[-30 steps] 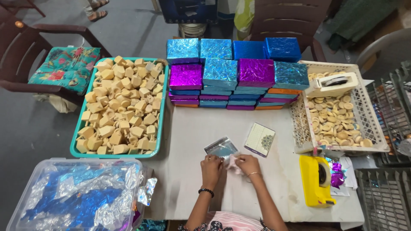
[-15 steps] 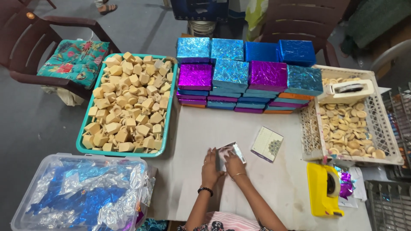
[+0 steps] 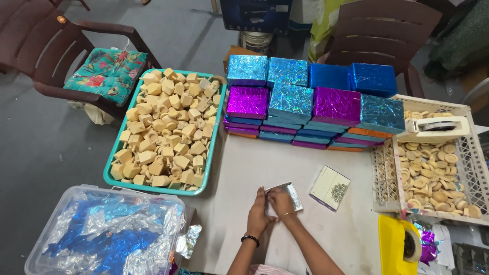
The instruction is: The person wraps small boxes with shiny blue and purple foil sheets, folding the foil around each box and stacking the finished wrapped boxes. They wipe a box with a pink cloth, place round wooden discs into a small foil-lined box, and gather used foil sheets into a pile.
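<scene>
Silver foil-wrapped box (image 3: 288,196), small, flat and shiny with creased wrapping, lies near the desk's (image 3: 265,163) front edge; we press it with left hand (image 3: 259,216) and right hand (image 3: 281,202), fingers together pinching its near side.

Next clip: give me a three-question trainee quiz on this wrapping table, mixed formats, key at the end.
1. True or false: both hands, left hand and right hand, touch the silver foil packet.
2. The tan blocks lie in: A) teal tray B) white basket C) clear bin.
3. Fill in: the patterned box lies between the hands and the ___ basket.

Key: 1 true; 2 A; 3 white.
</scene>
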